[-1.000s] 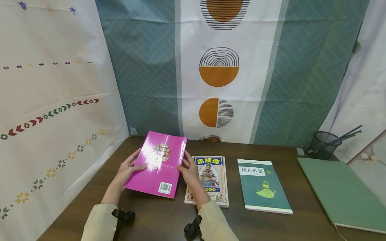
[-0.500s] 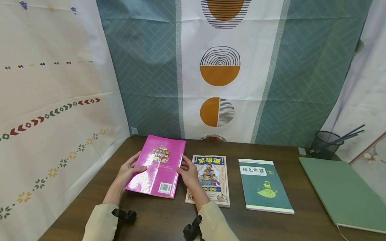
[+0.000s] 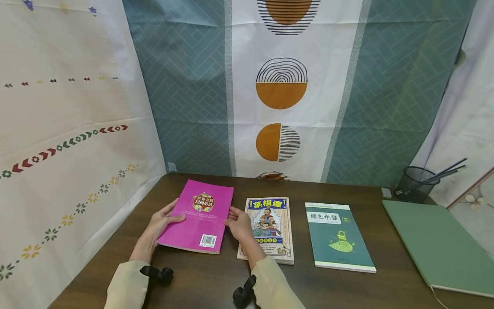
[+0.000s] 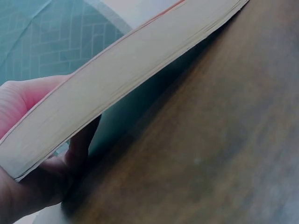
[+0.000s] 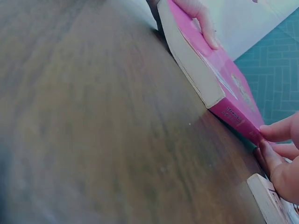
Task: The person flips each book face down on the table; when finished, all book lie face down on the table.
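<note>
A pink paperback lies back cover up at the left of the brown table, its barcode toward me. My left hand grips its left edge, thumb on the cover and fingers beneath. In the left wrist view the page edge is raised off the wood on my left hand's fingers. My right hand pinches the spine side. In the right wrist view, the right hand's fingertips close on the pink book's spine edge, low over the table.
Right of the pink book lie a yellow illustrated book, partly under my right wrist, and a teal book. A green folder and a mesh pen cup sit at the far right. Patterned curtains hang behind and to the left.
Both hands have lowered the pink book from a steep tilt to nearly flat on the table, and the glare on its cover is gone.
</note>
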The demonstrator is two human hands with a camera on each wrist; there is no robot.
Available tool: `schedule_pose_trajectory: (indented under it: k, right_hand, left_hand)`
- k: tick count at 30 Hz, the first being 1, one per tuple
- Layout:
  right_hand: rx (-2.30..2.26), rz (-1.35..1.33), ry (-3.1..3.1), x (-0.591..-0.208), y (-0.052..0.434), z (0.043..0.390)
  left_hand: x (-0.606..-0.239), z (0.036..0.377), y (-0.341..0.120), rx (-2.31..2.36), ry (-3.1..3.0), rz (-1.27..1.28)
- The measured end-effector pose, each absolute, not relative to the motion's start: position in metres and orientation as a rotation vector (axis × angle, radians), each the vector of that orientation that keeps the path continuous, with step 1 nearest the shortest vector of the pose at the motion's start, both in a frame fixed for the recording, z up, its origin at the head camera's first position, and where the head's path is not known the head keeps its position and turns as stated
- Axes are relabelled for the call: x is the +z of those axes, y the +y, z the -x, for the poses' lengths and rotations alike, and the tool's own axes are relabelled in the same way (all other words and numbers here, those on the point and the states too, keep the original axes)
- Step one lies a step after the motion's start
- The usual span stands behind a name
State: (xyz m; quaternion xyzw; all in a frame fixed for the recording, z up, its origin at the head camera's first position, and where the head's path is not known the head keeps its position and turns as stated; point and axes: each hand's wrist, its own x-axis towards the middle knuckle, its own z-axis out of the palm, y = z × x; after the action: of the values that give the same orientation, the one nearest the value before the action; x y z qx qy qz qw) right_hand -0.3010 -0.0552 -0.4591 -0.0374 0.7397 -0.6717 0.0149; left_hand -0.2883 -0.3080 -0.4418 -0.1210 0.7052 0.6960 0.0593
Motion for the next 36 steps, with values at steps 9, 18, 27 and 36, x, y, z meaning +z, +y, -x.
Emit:
schedule_pose_trajectory:
  k: [9, 18, 27, 36]
  right_hand:
    - [-2.077, 0.036, 2.398, -0.462, -0.061, 0.294]
    - [-2.119, 0.047, 2.440, -0.462, -0.064, 0.296]
    - [-2.132, 0.035, 2.458, -0.458, -0.057, 0.297]
    - [-2.231, 0.025, 2.359, -0.453, -0.039, 0.300]
  left_hand:
    - [-0.448, 0.288, -0.310, 1.984, 2.258, 0.369]
    - [-0.452, 0.292, -0.315, 1.740, 2.508, 0.202]
    - [-0.450, 0.299, -0.308, 1.687, 2.634, 0.059]
    - [-0.423, 0.290, -0.279, 1.471, 2.868, -0.105]
